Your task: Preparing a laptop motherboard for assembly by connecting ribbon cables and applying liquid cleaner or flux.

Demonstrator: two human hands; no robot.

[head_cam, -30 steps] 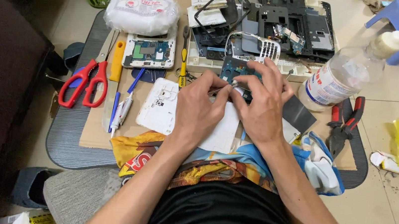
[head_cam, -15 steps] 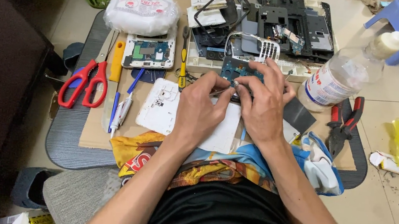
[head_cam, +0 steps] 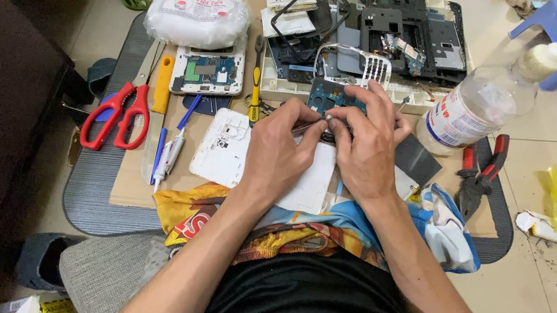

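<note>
My left hand (head_cam: 278, 151) and my right hand (head_cam: 366, 145) meet over a small blue-green circuit board (head_cam: 327, 96) on the cardboard work surface (head_cam: 128, 185). The left fingers pinch a thin metal tool (head_cam: 306, 127) whose tip points at the board. My right hand presses on the board's lower edge and pinches a small part that I cannot make out. Under my hands lies a white phone back cover (head_cam: 227, 150).
Red-handled scissors (head_cam: 117, 117), an orange knife (head_cam: 161, 87), pens (head_cam: 168, 151) and a yellow screwdriver (head_cam: 255, 94) lie left. An opened phone (head_cam: 208, 73), a white packet (head_cam: 196, 16), a tray of phone parts (head_cam: 404, 31), a clear bottle (head_cam: 480, 106) and red pliers (head_cam: 479, 172) surround them.
My hands stay over the board; the fingers have shifted slightly, the right hand curling a little closer to the left fingertips.
</note>
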